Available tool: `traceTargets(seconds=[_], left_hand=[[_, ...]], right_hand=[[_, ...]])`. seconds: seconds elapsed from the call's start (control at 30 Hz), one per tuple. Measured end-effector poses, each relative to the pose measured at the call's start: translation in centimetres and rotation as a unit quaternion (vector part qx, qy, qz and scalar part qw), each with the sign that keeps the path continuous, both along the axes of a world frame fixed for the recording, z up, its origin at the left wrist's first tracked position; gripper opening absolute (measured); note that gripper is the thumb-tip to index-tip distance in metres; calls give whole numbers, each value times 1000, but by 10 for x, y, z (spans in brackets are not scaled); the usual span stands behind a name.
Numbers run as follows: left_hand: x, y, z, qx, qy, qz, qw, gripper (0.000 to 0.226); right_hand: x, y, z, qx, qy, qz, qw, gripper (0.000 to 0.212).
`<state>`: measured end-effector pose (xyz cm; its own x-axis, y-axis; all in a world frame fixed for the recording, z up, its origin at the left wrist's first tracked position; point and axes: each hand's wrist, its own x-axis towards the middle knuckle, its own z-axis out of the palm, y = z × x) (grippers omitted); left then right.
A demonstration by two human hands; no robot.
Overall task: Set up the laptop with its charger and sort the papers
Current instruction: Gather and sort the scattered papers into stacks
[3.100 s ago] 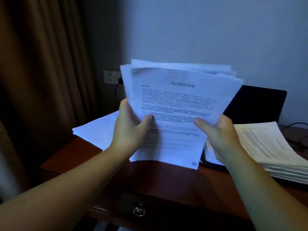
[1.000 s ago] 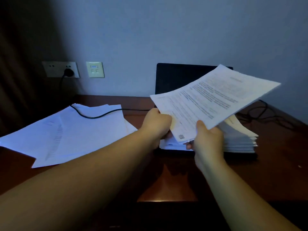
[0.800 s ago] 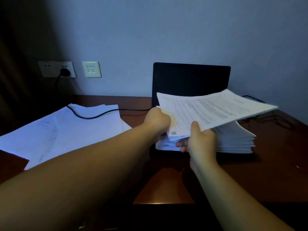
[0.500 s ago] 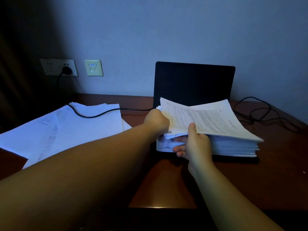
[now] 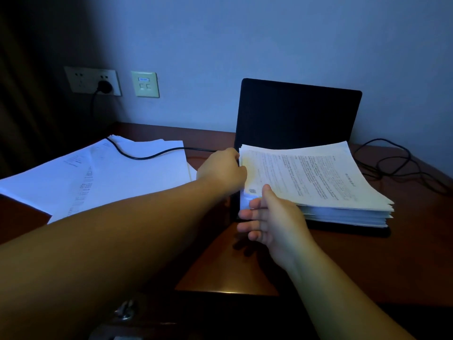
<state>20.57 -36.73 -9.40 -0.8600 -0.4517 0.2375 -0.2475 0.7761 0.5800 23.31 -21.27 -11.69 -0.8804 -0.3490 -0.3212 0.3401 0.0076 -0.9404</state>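
Thick paper stack (image 5: 318,182) lies on the open laptop (image 5: 296,114), covering its keyboard. Your right hand (image 5: 272,219) has thumb on top at the near-left corner, fingers loosely spread below. Left hand (image 5: 221,169) presses the left edge; grip unclear. Square the edges before letting go. Looser sheets (image 5: 98,173) lie left on the table (image 5: 245,261), cable (image 5: 152,155) across them.

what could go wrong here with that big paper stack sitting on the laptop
1. The tall paper stack lies on the open laptop, covering its base; the weight could press keys or block use.
2. The left hand and right hand work at the stack's near corner; a nudge might fan sheets off its overhanging right edge.
3. The charger cable runs across the left paper pile, so lifting those sheets may tug it.
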Motion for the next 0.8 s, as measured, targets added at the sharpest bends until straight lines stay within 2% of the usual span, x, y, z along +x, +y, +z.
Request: traceTargets(seconds=[0.13,0.23,0.3,0.43,0.5,0.57,0.63,0.7,0.8], left_hand=[[30,-31,0,-23,-3,14,1000,47],[56,-63,-4,-22,17,41,999,50],[73,-86,-9,-31,27,83,996,52],[105,-130,-19,-54,38,156,985,58],[119,-149,-24,-54,46,175,982,59],[131,-160,-28,-66,44,184,980,58],[139,-162,-32,-97,45,169,980,55],[145,-158,-38,-134,50,117,983,49],[148,-154,-47,-178,0,12,984,52]], right_hand=[[21,-27,4,-11,32,57,998,40],[31,-53,6,-12,109,52,993,20],[32,-72,7,8,162,55,985,14],[18,-106,7,92,264,80,957,48],[7,-121,9,167,338,86,922,61],[-1,-133,7,211,425,74,877,64],[-5,-140,1,228,504,47,832,54],[-10,-143,-10,256,534,50,804,45],[-18,-142,-22,282,491,85,820,41]])
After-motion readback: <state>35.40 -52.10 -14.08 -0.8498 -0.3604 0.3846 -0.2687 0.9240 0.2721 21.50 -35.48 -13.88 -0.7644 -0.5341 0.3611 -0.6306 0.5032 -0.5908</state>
